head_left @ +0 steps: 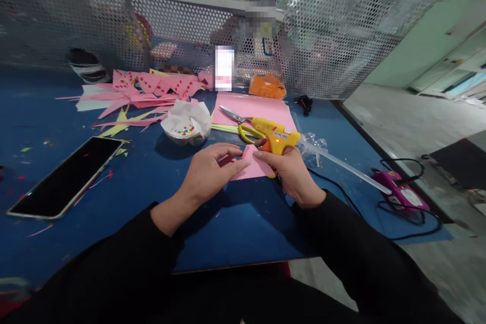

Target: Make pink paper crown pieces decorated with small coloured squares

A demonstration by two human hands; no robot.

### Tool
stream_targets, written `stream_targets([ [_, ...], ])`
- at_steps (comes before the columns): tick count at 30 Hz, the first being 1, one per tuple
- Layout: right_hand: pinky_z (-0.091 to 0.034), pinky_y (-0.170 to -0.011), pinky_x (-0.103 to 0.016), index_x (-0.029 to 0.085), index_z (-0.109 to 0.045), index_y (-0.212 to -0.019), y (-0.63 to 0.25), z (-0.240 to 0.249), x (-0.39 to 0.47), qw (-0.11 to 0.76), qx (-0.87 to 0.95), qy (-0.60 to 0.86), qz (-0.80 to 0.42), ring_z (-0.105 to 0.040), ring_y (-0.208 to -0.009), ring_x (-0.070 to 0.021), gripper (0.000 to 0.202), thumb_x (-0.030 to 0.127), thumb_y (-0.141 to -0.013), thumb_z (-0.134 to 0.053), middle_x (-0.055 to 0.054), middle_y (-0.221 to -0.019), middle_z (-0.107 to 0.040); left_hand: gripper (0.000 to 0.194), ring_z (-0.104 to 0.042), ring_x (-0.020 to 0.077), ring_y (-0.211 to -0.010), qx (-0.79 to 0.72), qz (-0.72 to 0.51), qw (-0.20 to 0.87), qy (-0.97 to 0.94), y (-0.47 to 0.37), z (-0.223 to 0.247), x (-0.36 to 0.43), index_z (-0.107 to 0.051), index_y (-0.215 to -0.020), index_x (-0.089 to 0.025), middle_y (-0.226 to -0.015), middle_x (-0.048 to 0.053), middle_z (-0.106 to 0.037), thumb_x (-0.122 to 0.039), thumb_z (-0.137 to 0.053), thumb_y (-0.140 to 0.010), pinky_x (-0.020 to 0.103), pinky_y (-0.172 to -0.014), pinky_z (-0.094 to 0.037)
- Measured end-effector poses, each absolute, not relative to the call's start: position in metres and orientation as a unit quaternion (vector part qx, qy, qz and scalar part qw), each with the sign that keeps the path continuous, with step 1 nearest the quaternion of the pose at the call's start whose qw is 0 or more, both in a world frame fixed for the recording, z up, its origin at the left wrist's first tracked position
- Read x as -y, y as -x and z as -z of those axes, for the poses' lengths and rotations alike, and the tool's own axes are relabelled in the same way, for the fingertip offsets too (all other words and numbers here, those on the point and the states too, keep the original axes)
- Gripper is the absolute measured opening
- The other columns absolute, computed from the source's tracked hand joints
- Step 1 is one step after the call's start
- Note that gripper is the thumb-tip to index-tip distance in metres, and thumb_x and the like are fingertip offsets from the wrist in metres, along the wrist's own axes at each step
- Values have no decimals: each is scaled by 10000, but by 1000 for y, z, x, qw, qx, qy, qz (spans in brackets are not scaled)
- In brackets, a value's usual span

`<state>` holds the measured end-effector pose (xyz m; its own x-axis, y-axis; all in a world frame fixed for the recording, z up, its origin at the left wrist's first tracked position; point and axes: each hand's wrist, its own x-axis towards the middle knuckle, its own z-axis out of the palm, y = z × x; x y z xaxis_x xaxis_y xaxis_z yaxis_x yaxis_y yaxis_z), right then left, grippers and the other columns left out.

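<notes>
A small folded pink paper piece (255,166) lies between my two hands near the middle of the blue table. My left hand (212,172) pinches its left edge between thumb and fingers. In my right hand (294,174) is a yellow glue gun (275,134), its nozzle pointing left and a long clear glue stick out of its back; the thumb of that hand also rests on the paper. Scissors (233,114) with yellow handles lie just behind, partly hidden by the gun. Beyond them is a stack of pink sheets (261,108).
A paper-lined bowl (186,124) with colourful bits stands behind my left hand. A phone (66,179) lies at left, pink scraps (152,88) behind it. A purple device (402,192) with black cables sits at right. Perforated metal mesh (182,20) rises along the back.
</notes>
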<state>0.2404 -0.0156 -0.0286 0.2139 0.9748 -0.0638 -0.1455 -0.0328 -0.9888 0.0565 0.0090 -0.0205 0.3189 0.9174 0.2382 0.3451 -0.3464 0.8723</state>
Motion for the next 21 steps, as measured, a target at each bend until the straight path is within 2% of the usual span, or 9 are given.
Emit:
stream_targets([
  [5,-481,-715,-312,203,-696,-892,-234,30,19,591,385,531,-470,-607,-732,-152,386,313,-570,-878,22,-803,-676,348,-641,291,-1212,-471,-396,313,-723,-57,27,-5,-790,-1018,-196,-1343,135,-671,-446,-738,-781,478,-1085,-468],
  [10,-501,-724,-331,204,-703,-921,-233,33,18,594,393,543,-444,-607,-726,-160,392,344,-595,-869,21,-781,-670,376,-560,294,-1330,-484,-405,263,-729,-56,29,-2,-762,-1145,-257,-1458,106,-585,-428,-734,-811,523,-1144,-406],
  [14,-508,-746,-348,206,-702,-932,-233,34,18,589,408,557,-420,-606,-758,-175,397,367,-603,-855,9,-802,-667,393,-523,300,-1368,-495,-405,264,-722,-57,30,-1,-743,-1176,-295,-1482,77,-565,-425,-760,-806,549,-1167,-369],
  [18,-502,-732,-341,205,-696,-938,-231,33,20,586,408,554,-428,-588,-735,-165,404,354,-599,-858,13,-788,-656,320,-509,304,-1377,-487,-422,260,-719,-57,28,0,-771,-1093,-247,-1501,107,-545,-354,-783,-792,540,-1182,-345],
  [21,-501,-720,-339,203,-688,-919,-229,32,21,588,416,556,-416,-585,-725,-166,397,363,-597,-857,12,-774,-652,163,-583,291,-1291,-471,-437,262,-720,-58,27,0,-793,-939,-237,-1376,93,-658,-342,-754,-819,520,-1146,-400],
])
